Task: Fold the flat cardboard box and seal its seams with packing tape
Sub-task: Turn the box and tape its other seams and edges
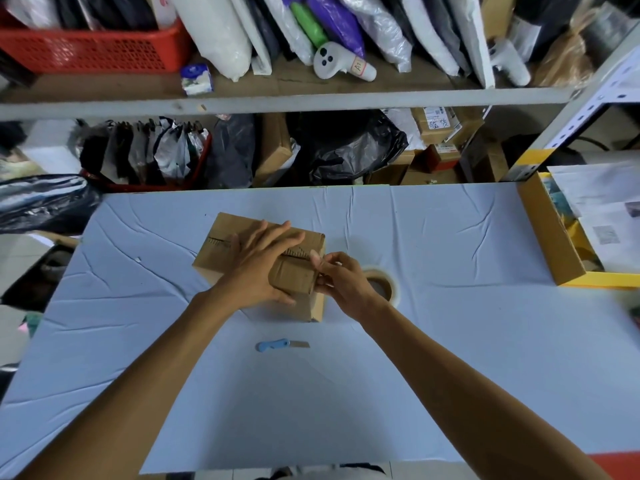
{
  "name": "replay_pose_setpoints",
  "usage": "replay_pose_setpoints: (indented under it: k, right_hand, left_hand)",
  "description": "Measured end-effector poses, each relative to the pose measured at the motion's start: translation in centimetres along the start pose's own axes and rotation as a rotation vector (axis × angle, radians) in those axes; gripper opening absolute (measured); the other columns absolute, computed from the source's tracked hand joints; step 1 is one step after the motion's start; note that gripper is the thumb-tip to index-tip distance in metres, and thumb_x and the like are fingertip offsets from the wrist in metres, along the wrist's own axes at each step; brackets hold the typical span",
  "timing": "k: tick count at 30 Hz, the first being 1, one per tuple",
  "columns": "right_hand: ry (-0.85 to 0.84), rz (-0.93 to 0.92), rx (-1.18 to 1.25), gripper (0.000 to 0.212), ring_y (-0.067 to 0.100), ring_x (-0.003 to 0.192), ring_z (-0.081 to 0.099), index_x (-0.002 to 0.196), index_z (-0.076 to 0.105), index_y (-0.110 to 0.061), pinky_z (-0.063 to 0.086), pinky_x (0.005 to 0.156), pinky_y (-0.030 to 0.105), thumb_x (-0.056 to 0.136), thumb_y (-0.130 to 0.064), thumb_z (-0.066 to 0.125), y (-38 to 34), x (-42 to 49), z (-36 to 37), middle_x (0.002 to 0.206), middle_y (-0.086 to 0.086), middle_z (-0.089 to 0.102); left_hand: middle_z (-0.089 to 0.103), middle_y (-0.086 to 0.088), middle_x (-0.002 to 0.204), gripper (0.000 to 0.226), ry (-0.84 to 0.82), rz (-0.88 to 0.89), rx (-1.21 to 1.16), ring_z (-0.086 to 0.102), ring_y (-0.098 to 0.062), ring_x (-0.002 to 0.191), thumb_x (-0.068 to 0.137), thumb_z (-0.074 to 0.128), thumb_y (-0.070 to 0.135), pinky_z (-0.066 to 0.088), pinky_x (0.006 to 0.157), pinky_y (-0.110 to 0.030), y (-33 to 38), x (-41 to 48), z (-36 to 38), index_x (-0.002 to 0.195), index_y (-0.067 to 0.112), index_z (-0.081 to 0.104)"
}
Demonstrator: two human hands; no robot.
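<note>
A tabletop (450, 341) covered in wrinkled pale blue cloth stands before a metal shelf rack (311, 98) crowded with bags, parcels and a red basket (86, 50). One cardboard box (221, 251) sits around the middle of the tabletop, a little toward the far edge. It is folded up, brown and worn, with a jagged seam running across its closed top.

The left hand (263, 268) lies flat on the top, fingers spread and straight. The right hand (341, 285) pinches the box's right top edge, thumb on the seam.

One tape roll (389, 284) lies just right of the box. One blue utility knife (277, 345) lies nearer the near edge. One open carton (550, 237) of papers sits at the right edge.
</note>
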State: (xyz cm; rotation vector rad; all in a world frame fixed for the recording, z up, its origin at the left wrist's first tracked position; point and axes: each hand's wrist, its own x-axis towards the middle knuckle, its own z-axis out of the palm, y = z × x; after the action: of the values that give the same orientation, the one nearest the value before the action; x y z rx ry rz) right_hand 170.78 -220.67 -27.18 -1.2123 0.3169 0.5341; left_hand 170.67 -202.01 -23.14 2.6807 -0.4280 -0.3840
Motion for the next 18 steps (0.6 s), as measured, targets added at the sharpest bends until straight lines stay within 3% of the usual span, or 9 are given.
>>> replay_pose_setpoints:
  k: [4, 9, 13, 16, 18]
  right_hand:
    - [0.089, 0.055, -0.067, 0.017, 0.016, 0.052, 0.061, 0.078, 0.05, -0.006, 0.059, 0.056, 0.03, 0.093, 0.001, 0.056, 1.9, 0.1, -1.1, 0.067, 0.014, 0.055]
    - [0.185, 0.179, -0.145, 0.018, 0.018, 0.051, 0.058, 0.081, 0.053, -0.001, 0.058, 0.049, 0.028, 0.096, -0.01, 0.055, 5.0, -1.4, -0.5, 0.065, 0.014, 0.055]
    - [0.337, -0.048, -0.08, 0.023, 0.019, 0.063, 0.058, 0.09, 0.055, -0.005, 0.052, 0.057, 0.031, 0.094, -0.028, 0.056, 2.6, -1.4, 0.1, 0.072, 0.007, 0.058]
    - [0.318, -0.221, -0.31, 0.03, 0.017, 0.081, 0.061, 0.089, 0.06, -0.02, 0.051, 0.075, 0.036, 0.081, -0.048, 0.057, 0.2, -1.7, 0.3, 0.086, -0.003, 0.064]
    - [0.255, -0.251, -0.453, 0.035, 0.015, 0.091, 0.062, 0.101, 0.062, -0.02, 0.053, 0.082, 0.037, 0.077, -0.045, 0.061, -0.7, -2.2, 0.5, 0.097, -0.005, 0.066]
  left_hand:
    - [0.007, 0.014, 0.158, 0.111, 0.0, -0.008, -0.009, -0.009, -0.017, 0.146, 0.052, 0.089, 0.042, -0.003, 0.116, -0.053, 0.1, 0.0, -0.2, 0.144, 0.041, 0.027]
    - [0.01, 0.013, 0.156, 0.113, 0.001, -0.015, 0.036, -0.002, -0.02, 0.145, 0.049, 0.089, 0.042, 0.004, 0.116, -0.05, 0.3, 0.1, -0.4, 0.144, 0.041, 0.028]
    - [0.023, 0.006, 0.149, 0.112, 0.031, -0.023, 0.069, 0.015, -0.027, 0.138, 0.044, 0.092, 0.036, 0.02, 0.113, -0.047, 1.1, 0.6, -0.7, 0.14, 0.034, 0.036]
    - [0.03, 0.003, 0.14, 0.107, 0.051, -0.007, 0.079, 0.02, -0.029, 0.135, 0.043, 0.091, 0.033, 0.027, 0.111, -0.047, 1.7, 0.9, -0.8, 0.137, 0.029, 0.039]
    - [0.029, -0.001, 0.135, 0.11, 0.034, 0.004, 0.08, 0.029, -0.028, 0.129, 0.042, 0.091, 0.033, 0.033, 0.106, -0.046, 2.0, 1.0, -1.0, 0.136, 0.027, 0.034]
